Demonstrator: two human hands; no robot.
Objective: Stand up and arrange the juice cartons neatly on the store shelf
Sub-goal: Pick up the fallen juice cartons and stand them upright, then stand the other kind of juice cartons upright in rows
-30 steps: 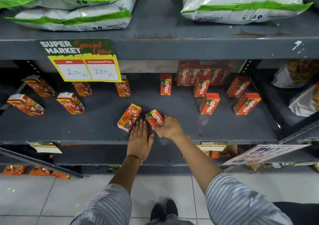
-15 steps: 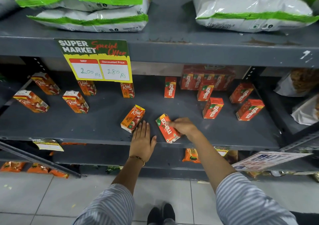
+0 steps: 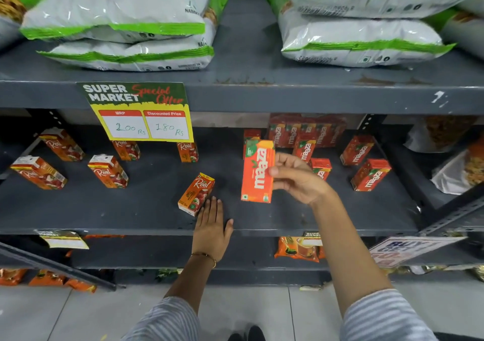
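Price sign [image 3: 142, 115] hides tops of two Real cartons [image 3: 187, 152] at shelf back. Right hand [image 3: 296, 177] partly covers a Maaza carton [image 3: 321, 167]. Snack bags [image 3: 377, 10] cut off at top edge.

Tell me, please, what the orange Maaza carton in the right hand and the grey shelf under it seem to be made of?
Maaza carton: probably coated paperboard, going by its sharp folded edges, flat printed faces and slight sheen. Shelf: apparently painted metal, matte dark grey, with scuffs and rust-like marks on the shelf above. The right hand pinches the carton.
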